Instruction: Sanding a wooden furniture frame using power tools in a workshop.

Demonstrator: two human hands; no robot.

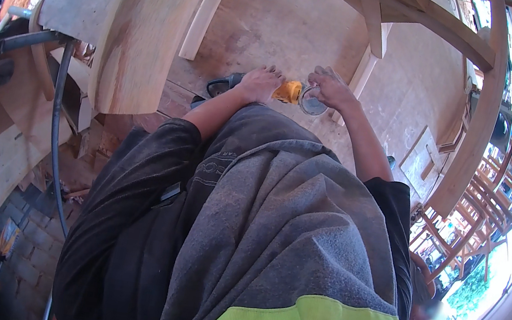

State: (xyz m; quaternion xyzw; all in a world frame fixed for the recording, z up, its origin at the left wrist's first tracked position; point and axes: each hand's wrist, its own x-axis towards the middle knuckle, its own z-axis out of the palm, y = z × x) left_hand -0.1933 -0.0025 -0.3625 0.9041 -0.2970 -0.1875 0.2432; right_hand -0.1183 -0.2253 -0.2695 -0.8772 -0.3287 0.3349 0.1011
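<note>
A yellow and black angle grinder (289,91) lies across the front of my body, its dark rear end to the left. My left hand (261,82) is wrapped over the tool's body and grips it. At the tool's right end is a round grey disc (313,103). My right hand (329,86) has its fingers bent and pinched at the disc's upper edge. Whether a small part sits between those fingers is hidden. Beyond both hands lies a dusty wooden work surface (277,21).
A wide curved wooden panel (145,37) stands at the left. A wooden frame with legs (370,18) rises at the far side and right. A grey hose (57,124) hangs at the left. Stacked wooden chair frames (475,199) and another person (420,304) are at the right.
</note>
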